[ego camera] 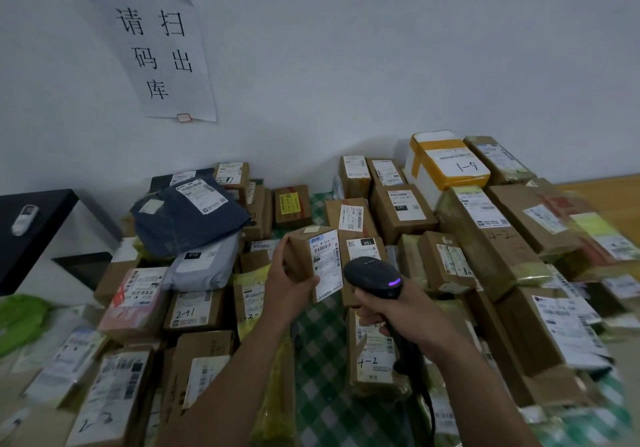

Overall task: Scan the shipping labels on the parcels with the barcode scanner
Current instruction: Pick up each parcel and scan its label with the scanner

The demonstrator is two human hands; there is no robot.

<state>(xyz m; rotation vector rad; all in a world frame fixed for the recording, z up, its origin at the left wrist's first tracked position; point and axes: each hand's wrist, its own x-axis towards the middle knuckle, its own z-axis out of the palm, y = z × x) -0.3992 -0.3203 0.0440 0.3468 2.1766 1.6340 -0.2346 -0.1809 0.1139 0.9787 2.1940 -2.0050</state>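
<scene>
The job looks far from finished. One small cardboard box (301,256) is up for scanning, gripped by the left hand (287,283). Its fingers (280,245) wrap the box's left edge, so the shipping label (325,263) faces the barcode scanner (374,275) just right of them. The right hand (405,315) holds the scanner's handle, fingers (367,302) curled round it. A purple light shows on the scanner's head, which sits close to the label. Beyond the fingers and to both sides, dozens of labelled parcels (401,211) cover the bench (322,342), among them a dark blue mailer bag (187,218) and a white foam box (446,162) taped in yellow. Nothing marks which are done. Every parcel is sealed, so contents are hidden, and no bin separates scanned from unscanned.
</scene>
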